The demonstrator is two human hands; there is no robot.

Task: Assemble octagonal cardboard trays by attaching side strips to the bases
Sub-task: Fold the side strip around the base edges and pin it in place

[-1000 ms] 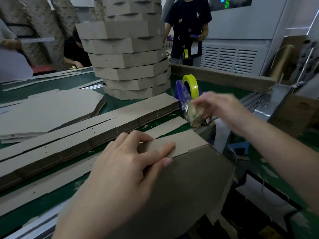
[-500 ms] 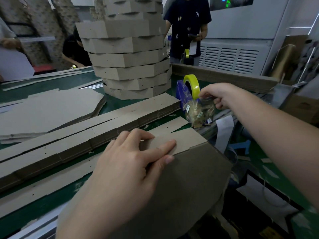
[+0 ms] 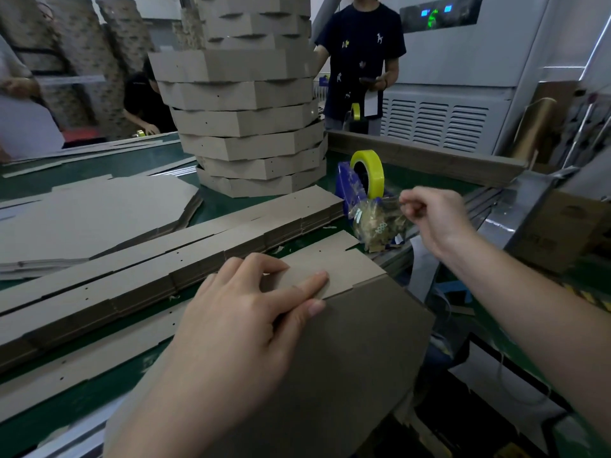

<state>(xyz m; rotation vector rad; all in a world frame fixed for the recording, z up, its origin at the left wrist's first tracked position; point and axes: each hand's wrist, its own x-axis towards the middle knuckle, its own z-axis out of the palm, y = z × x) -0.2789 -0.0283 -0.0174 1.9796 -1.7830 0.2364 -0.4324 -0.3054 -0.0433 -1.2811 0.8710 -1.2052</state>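
Note:
A flat cardboard base point(image 3: 357, 358) hangs over the near table edge. A cardboard side strip point(image 3: 334, 259) lies along its far edge. My left hand point(image 3: 244, 312) presses down on the seam, fingers laid flat on the strip and thumb on the base. My right hand point(image 3: 433, 216) is up by the blue tape dispenser point(image 3: 350, 186) with its yellow tape roll point(image 3: 367, 170). Its thumb and forefinger pinch a thin end of clear tape, with the other fingers curled.
A tall stack of finished octagonal trays point(image 3: 248, 133) stands behind. Piled side strips point(image 3: 158, 259) and flat bases point(image 3: 92, 213) cover the green table at left. A clear bag of scraps point(image 3: 377, 223) sits by the dispenser. A person point(image 3: 360, 54) stands beyond.
My right hand went from the bag up to the tape roll, then drew back to the right with the tape end pinched. My left hand stayed pressed on the strip.

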